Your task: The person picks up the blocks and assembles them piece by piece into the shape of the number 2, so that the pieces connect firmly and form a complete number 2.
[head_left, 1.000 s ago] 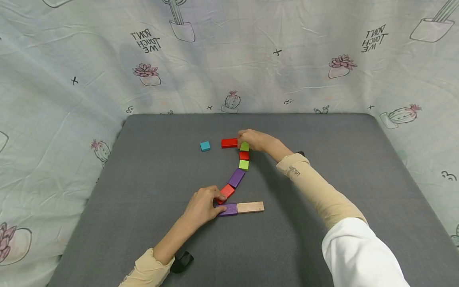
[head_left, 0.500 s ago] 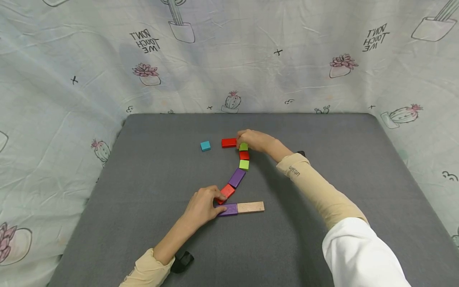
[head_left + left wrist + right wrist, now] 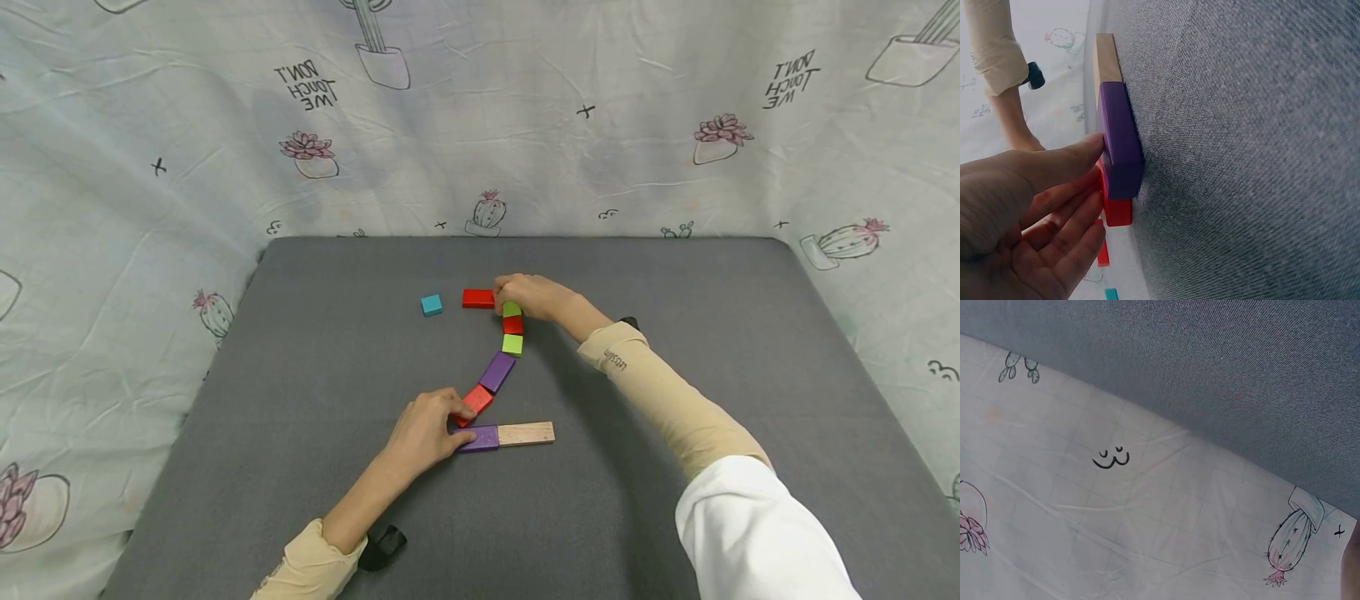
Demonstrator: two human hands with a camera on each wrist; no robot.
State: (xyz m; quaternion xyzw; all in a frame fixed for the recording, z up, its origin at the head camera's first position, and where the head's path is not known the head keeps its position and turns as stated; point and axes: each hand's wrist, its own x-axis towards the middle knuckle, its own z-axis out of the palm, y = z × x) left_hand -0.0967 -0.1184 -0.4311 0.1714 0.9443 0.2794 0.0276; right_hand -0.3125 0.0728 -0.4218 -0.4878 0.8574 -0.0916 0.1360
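Note:
In the head view, small flat wooden blocks form a bent line on the grey table. My left hand lies at its near end. Its thumb touches a purple block and its fingertips touch a light red block; the left wrist view shows these fingers fairly straight. At the far bend my right hand curls its fingers over a green block, beside a red block; its fingertips are partly hidden. A red block, a lime block and a purple block lie between the hands.
A plain wood block abuts the near purple block's right end. One blue block lies apart at the far left. The grey table ends at a hanging cactus-print cloth. The right wrist view shows mostly table and cloth.
Both hands stay at the same blocks. The right hand has shifted very slightly; the whole head view has drifted a little. The blocks keep their arrangement.

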